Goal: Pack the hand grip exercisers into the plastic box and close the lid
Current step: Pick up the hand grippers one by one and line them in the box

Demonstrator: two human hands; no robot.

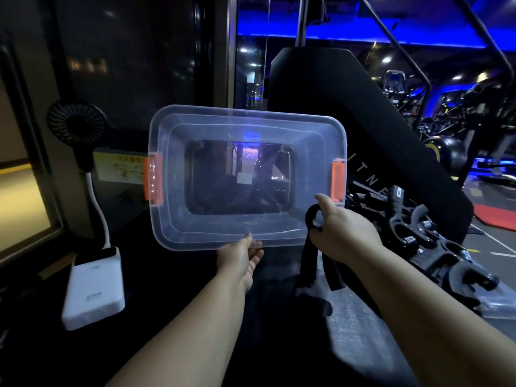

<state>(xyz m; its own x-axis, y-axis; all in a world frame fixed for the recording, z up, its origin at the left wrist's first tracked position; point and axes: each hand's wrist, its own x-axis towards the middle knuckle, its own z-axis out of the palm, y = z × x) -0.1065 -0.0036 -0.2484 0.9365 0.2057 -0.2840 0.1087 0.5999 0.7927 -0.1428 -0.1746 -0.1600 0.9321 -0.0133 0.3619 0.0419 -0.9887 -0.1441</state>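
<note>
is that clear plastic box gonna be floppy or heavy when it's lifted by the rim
Probably light: the clear plastic box looks empty and thin-walled. With only the left hand pinching its near rim, it may flex or twist slightly. The glossy plastic could slip in a pinch, and the orange latches might swing loose.

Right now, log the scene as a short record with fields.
box: clear, empty, uncovered, tilted with its opening toward the camera
latches: orange, one at each end of the box
left hand: pinches the box's near rim
right hand: grips a black exerciser by its top, handles hanging down
pile: more exercisers, at right
far left: fan, power bank
</note>
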